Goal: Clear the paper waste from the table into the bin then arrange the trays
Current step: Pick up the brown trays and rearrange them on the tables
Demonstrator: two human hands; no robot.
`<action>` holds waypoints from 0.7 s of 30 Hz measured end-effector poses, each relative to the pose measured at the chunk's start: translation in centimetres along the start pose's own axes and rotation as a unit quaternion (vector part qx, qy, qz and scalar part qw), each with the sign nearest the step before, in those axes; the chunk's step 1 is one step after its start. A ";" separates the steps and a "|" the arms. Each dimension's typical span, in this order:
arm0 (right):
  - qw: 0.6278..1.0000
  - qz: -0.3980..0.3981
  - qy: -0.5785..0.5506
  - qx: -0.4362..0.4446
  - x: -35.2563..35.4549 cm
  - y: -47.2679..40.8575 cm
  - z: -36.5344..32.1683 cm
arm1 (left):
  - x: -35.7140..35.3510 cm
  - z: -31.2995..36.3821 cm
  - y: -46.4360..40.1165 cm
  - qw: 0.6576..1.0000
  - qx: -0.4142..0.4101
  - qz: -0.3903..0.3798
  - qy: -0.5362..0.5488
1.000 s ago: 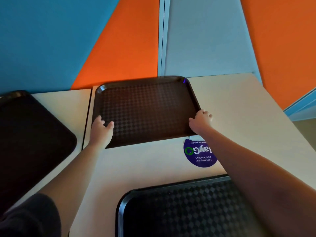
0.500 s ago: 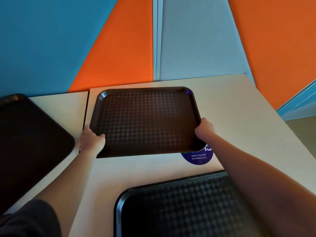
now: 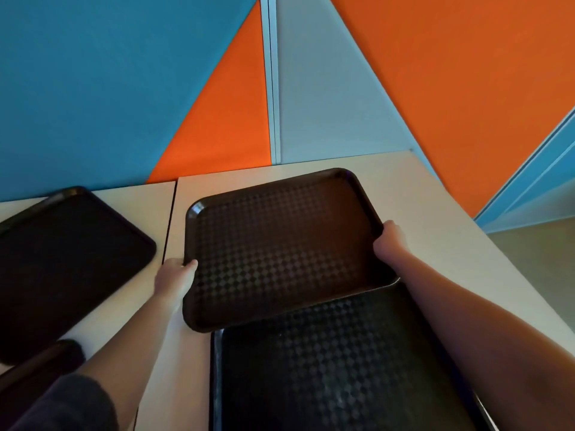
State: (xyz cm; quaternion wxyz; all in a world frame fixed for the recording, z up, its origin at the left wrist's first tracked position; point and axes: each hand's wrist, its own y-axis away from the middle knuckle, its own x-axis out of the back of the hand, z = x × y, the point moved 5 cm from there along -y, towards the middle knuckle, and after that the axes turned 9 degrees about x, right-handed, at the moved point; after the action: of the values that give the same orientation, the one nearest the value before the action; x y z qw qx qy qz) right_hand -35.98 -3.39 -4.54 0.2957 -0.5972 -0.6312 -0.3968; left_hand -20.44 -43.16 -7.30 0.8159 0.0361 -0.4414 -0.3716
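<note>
Both hands grip the brown tray (image 3: 280, 244) — left hand (image 3: 174, 275) and right hand (image 3: 390, 241) fingers clamped on its side rims — near edge overlapping the black tray (image 3: 342, 368) on the worktop (image 3: 435, 213).

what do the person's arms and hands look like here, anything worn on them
Both forearms are bare from elbow to wrist. The left hand and right hand show no gloves, rings, watch or bracelet. A dark grey sleeve covers the left upper arm at the bottom left corner. No sleeve shows on the right arm in view.
</note>
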 end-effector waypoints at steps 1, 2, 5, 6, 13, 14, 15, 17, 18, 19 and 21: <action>1.000 0.001 0.003 -0.001 0.5 0.7 0.4 | 0.1 0.0 0.8 1.000 -0.010 0.008 -0.002; 1.000 0.001 0.009 -0.002 1.0 1.3 0.9 | 0.2 -0.1 1.6 1.000 -0.016 0.015 -0.004; 0.999 0.000 0.030 -0.014 2.1 3.3 2.6 | 0.4 -0.5 4.2 0.999 -0.030 0.026 -0.003; 0.999 -0.001 0.037 -0.017 2.4 4.0 3.1 | 0.4 -0.7 4.9 0.999 -0.035 0.029 -0.002; 0.997 -0.024 0.064 -0.024 3.1 8.8 7.8 | -0.5 -3.0 10.7 0.998 -0.047 0.035 0.011; 0.997 -0.027 0.065 -0.024 3.1 9.5 8.5 | -0.7 -3.5 11.5 0.998 -0.042 0.033 0.011; 0.997 -0.030 0.066 -0.025 3.1 10.1 9.2 | -0.9 -4.1 12.2 0.999 -0.036 0.031 0.012; 0.997 -0.038 0.067 -0.028 3.0 11.4 10.7 | -1.5 -5.4 13.8 0.999 -0.020 0.025 0.017; 0.996 -0.042 0.068 -0.028 2.9 12.1 11.4 | -1.8 -6.1 14.6 1.000 -0.013 0.021 0.017; 0.996 -0.044 0.067 -0.026 2.9 12.7 12.0 | -2.1 -6.8 15.3 1.000 -0.007 0.019 0.014; 0.997 -0.052 0.060 -0.024 2.6 13.9 13.2 | -2.6 -8.1 16.7 1.000 0.007 0.020 -0.002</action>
State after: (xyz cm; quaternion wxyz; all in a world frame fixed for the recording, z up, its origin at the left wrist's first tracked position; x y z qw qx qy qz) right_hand -21.17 8.81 -7.01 0.2982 -0.5457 -0.6327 -0.4615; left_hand -5.67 -31.65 -7.51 0.8222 0.0324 -0.4462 -0.3519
